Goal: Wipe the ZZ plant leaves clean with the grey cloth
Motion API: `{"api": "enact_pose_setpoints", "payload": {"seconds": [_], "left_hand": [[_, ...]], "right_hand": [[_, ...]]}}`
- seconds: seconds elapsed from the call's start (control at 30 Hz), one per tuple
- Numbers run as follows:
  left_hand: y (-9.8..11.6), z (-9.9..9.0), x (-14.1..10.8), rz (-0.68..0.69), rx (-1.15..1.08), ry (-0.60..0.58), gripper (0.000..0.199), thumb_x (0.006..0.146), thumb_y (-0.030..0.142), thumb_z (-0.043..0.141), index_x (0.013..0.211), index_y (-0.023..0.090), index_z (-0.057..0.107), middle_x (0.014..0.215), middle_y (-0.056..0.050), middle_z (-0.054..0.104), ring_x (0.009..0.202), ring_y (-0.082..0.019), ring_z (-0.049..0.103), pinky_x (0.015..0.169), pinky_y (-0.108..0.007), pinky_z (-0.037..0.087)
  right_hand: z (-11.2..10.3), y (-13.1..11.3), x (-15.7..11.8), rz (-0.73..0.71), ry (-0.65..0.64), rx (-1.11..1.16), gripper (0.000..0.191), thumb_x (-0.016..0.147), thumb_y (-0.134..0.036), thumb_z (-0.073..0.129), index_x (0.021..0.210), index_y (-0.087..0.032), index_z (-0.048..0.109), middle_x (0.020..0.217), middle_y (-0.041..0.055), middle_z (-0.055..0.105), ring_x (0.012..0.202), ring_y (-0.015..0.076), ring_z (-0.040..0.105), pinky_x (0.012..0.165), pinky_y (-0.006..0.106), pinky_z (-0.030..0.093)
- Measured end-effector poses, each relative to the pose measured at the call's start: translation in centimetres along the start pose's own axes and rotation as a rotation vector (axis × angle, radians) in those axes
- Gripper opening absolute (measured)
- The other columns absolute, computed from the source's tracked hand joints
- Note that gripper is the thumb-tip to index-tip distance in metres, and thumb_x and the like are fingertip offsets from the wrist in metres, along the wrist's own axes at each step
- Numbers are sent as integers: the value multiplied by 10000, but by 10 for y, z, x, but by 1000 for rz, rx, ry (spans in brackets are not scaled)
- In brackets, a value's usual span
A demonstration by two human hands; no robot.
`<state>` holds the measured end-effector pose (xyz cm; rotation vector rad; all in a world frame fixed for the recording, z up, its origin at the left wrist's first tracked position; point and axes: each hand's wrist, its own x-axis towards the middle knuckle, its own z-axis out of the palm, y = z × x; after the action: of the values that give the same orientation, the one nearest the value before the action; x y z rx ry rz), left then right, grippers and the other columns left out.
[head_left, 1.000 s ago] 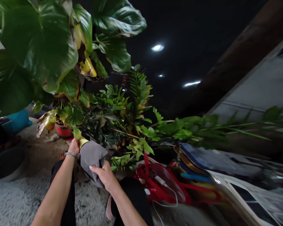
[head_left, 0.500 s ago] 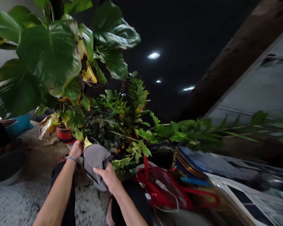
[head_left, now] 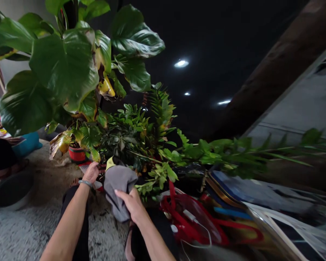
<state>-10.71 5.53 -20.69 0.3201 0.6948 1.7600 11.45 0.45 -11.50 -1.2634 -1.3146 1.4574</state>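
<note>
- The right hand (head_left: 134, 204) grips the grey fabric item (head_left: 119, 186): thumb pressed on the upper face, other fingers largely hidden.
- The grey fabric item is positioned between the two hands, above the floor (head_left: 100, 233), its yellow edge (head_left: 110, 164) directed away from the person.
- The left hand (head_left: 91, 173), with a bracelet (head_left: 85, 183) at the wrist, is beside the yellow edge; fingers bent, whether pinching anything cannot be told.
- A red pot (head_left: 77, 155) stands beyond the left hand.
- A red bag (head_left: 167, 207) lies right of the right hand.
</note>
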Motion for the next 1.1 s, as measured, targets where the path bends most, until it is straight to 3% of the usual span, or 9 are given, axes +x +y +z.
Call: {"api": "enact_pose_setpoints", "payload": {"seconds": [0.13, 0.3, 0.43, 0.6, 0.7, 0.8, 0.87, 1.03, 1.1], "left_hand": [[-4, 0, 5, 25, 9, 31, 180, 667, 185, 770, 821, 192, 677, 819, -11, 736, 870, -212, 709, 817, -324, 539], [-11, 8, 3, -7, 22, -34, 228, 680, 246, 838, 849, 161, 711, 835, -35, 757, 745, -189, 699, 698, -307, 537], [-14, 14, -2, -25, 45, -71, 224, 683, 245, 850, 854, 151, 741, 883, -46, 771, 757, -187, 695, 645, -281, 516], [-15, 15, -1, -26, 73, -47, 231, 686, 247, 847, 868, 162, 733, 923, -48, 765, 785, -190, 692, 659, -288, 530], [-15, 16, 1, -49, 77, -59, 233, 691, 251, 843, 870, 166, 721, 892, -49, 759, 743, -201, 691, 678, -329, 554], [-16, 17, 1, -71, 79, -88, 229, 709, 259, 835, 884, 164, 722, 853, -50, 756, 705, -197, 691, 684, -337, 559], [-18, 18, 1, -78, 79, -107, 247, 712, 263, 837, 909, 167, 725, 847, -45, 757, 698, -192, 692, 684, -331, 558], [-20, 19, 3, -46, 69, -98, 265, 689, 254, 853, 905, 159, 733, 879, -49, 767, 782, -209, 710, 737, -328, 555], [-19, 18, 4, -41, 63, -68, 232, 680, 235, 859, 856, 162, 726, 852, -44, 765, 846, -224, 718, 796, -334, 550]], "right_hand": [[-8, -18, -27, -74, -22, 32, 397, 537, -372, 903, 868, -197, 770, 909, 80, 807, 969, 327, 736, 874, 394, 575], [-15, -74, 16, -208, 362, 292, 399, 484, -382, 905, 815, -252, 726, 939, 39, 804, 1092, 296, 702, 918, 376, 576], [-12, -43, 34, 61, 258, 433, 393, 445, -356, 866, 784, -218, 724, 810, 54, 802, 919, 324, 756, 783, 423, 623], [-11, 3, -11, 276, 66, 387, 265, 553, -392, 853, 728, -213, 765, 760, 118, 796, 845, 368, 772, 764, 442, 624], [-15, -25, -16, 111, 147, 429, 321, 568, -382, 859, 840, -238, 771, 899, 89, 813, 996, 342, 752, 863, 430, 617], [-19, -62, 12, -143, 395, 471, 519, 504, -340, 880, 995, -238, 744, 1023, 33, 805, 1156, 291, 693, 983, 407, 574], [-19, -70, 31, -167, 481, 523, 565, 458, -302, 878, 1001, -238, 736, 1034, 11, 803, 1159, 270, 687, 983, 390, 572], [-7, -26, 18, 221, 157, 492, 367, 487, -339, 876, 794, -182, 750, 782, 73, 802, 867, 325, 765, 756, 435, 635], [-3, -14, -1, 241, 62, 454, 367, 529, -382, 879, 801, -173, 748, 755, 78, 795, 824, 324, 767, 738, 433, 632]]}}
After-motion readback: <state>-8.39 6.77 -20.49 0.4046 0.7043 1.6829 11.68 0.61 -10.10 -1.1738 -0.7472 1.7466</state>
